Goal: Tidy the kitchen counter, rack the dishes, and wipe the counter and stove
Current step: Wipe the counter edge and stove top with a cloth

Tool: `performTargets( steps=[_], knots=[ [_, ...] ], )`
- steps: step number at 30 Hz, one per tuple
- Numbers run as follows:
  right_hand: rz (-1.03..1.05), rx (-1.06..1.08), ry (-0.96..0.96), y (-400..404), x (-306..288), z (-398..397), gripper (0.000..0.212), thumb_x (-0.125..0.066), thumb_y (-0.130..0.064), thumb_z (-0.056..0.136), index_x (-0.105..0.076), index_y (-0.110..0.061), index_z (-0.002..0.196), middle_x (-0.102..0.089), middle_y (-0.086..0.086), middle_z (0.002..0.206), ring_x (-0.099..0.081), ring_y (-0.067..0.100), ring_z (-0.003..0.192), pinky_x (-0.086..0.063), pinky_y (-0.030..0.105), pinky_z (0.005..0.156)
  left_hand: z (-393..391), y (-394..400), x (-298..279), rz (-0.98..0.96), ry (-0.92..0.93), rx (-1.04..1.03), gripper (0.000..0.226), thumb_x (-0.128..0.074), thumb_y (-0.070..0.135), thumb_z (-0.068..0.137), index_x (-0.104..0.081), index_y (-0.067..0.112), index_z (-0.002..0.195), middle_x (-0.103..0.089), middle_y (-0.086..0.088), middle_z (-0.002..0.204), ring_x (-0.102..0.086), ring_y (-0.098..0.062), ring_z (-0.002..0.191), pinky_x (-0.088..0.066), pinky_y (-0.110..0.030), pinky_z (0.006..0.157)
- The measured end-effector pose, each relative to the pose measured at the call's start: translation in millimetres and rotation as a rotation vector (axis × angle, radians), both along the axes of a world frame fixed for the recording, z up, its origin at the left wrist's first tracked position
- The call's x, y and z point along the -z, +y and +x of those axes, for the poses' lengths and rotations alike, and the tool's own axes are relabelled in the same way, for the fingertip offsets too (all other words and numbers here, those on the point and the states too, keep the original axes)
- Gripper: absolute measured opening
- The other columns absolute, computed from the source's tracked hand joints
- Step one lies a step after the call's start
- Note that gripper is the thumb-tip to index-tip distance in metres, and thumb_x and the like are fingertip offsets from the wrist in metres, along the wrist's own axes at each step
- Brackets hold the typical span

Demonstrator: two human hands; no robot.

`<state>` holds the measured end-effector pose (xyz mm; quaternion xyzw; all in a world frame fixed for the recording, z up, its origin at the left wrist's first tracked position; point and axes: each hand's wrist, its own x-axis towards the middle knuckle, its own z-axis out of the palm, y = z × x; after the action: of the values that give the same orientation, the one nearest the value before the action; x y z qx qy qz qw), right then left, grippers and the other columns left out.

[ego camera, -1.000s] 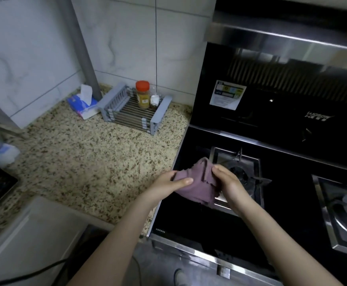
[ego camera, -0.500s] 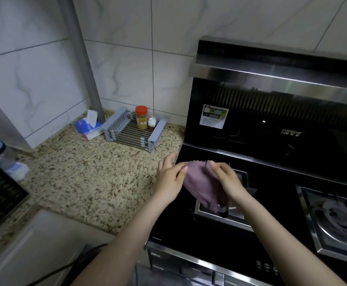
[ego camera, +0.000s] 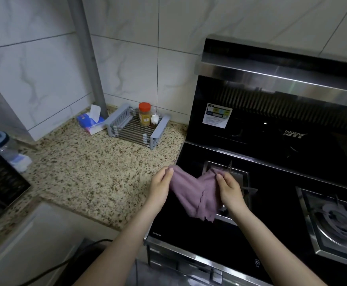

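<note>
Cloth getting opened up over the stove, wiping looks like it's next

Center frame, the left hand (ego camera: 161,185) and right hand (ego camera: 229,190) each pinch a top corner of the purple cloth (ego camera: 195,195) in their fingers, and it hangs spread between them above the stove (ego camera: 189,230), where a second ago it was bunched in a wad. My guess is it's being readied for a wipe. Left of that, the speckled surface (ego camera: 98,176). Further back, upper middle, the rack (ego camera: 136,127) with an orange-lidded jar (ego camera: 144,114), and a tissue pack (ego camera: 91,120) beside it.
</note>
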<state>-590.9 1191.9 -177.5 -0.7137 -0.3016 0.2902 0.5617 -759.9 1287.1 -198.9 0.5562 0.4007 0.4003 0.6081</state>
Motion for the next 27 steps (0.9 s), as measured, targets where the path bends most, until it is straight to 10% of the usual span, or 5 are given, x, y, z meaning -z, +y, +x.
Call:
performTargets(
  steps=[4, 11, 13, 18, 27],
  knots=[
    [0.032, 0.05, 0.11, 4.2, 1.4, 5.9, 0.022, -0.046, -0.017, 0.098, -0.065, -0.026, 0.106, -0.066, 0.0, 0.109, -0.058, 0.015, 0.103, -0.044, 0.033, 0.096, -12.9, -1.7, 14.0, -0.428, -0.303, -0.071, 0.025, -0.039, 0.012, 0.094, -0.063, 0.009, 0.094, -0.072, -0.005, 0.085, -0.069, -0.016, 0.079, -0.054, -0.021, 0.061],
    [0.152, -0.164, -0.066, 30.0, -48.1, 15.2, 0.027, -0.045, -0.012, 0.099, -0.066, -0.025, 0.086, -0.062, -0.022, 0.069, -0.053, -0.01, 0.065, -0.038, 0.004, 0.063, -19.4, -3.1, 34.0, -0.638, -0.5, -0.048, 0.039, -0.029, 0.011, 0.089, -0.056, 0.001, 0.062, -0.065, -0.016, 0.08, -0.062, -0.028, 0.079, -0.056, -0.034, 0.062],
    [0.176, -0.269, -0.126, 38.3, -66.7, 17.9, 0.023, -0.043, -0.011, 0.099, -0.064, -0.022, 0.101, -0.062, -0.019, 0.085, -0.053, -0.008, 0.08, -0.038, 0.01, 0.079, -19.7, -1.0, 38.0, -0.602, -0.477, -0.049, 0.049, -0.032, 0.016, 0.091, -0.061, 0.002, 0.053, -0.07, -0.014, 0.085, -0.062, -0.027, 0.082, -0.052, -0.033, 0.068],
    [0.015, -0.608, -0.275, 55.2, -93.5, 27.6, 0.023, -0.041, -0.007, 0.099, -0.062, -0.013, 0.108, -0.062, -0.013, 0.096, -0.055, -0.017, 0.083, -0.037, 0.002, 0.081, -3.5, 8.2, 25.9, -0.281, -0.148, 0.091, 0.024, -0.052, 0.034, 0.093, -0.062, 0.025, 0.113, -0.063, 0.005, 0.123, -0.058, -0.01, 0.115, -0.043, -0.031, 0.099],
    [-0.171, -0.631, -0.456, 99.9, -102.2, 74.5, 0.023, -0.049, -0.017, 0.097, -0.066, -0.032, 0.092, -0.065, -0.015, 0.097, -0.055, 0.004, 0.098, -0.038, 0.019, 0.09, 70.9, 41.4, -21.6, 0.027, 0.236, 0.273, 0.08, -0.075, 0.005, 0.077, -0.032, 0.013, 0.144, -0.042, -0.007, 0.145, -0.039, -0.02, 0.134, -0.033, -0.027, 0.104]
  ],
)
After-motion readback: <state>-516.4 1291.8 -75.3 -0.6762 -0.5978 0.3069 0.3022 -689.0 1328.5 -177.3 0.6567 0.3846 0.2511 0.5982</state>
